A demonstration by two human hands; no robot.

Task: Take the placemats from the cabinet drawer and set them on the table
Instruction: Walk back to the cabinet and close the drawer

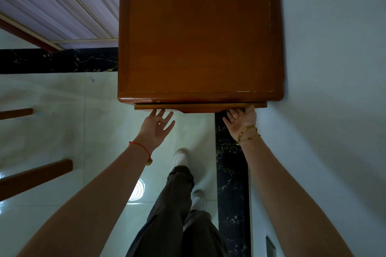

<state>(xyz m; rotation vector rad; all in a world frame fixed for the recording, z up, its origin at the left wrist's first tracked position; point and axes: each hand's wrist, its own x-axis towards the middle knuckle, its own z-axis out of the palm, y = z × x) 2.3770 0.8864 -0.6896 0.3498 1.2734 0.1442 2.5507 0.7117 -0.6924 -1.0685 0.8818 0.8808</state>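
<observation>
Reaching under the drawer (pixel 200 106) front with both hands, palms up. Right hand (pixel 240 119) has its fingers hooked beneath the front lip near the right end, thumb up against the edge; grasping the drawer, though the fingertips are hidden under the wood. Left hand (pixel 156 126) is released, fingers spread, tips just touching or just short of the lip near the left end; can't tell which.

Drawer sits barely proud of the cabinet (pixel 200 37), a thin strip showing under the top edge. Judged as step one: opening it. Placemats not visible; presumably inside, still hidden. No table surface to be identified for certain; two wood pieces (pixel 35 177) at the left edge could belong to it.

To do it well:
- Get the left hand hooked like the right before pulling. One-sided pull will likely rack the drawer and bind it.
- Pull straight back and level, even force both ends.
- Wall (pixel 334 69) touches the cabinet's right side, so the right elbow has little room; keep it tucked.
- Feet (pixel 181 157) stand close in front; step back as the drawer comes out.
- Stop short of full travel; unknown whether it has a stop.
</observation>
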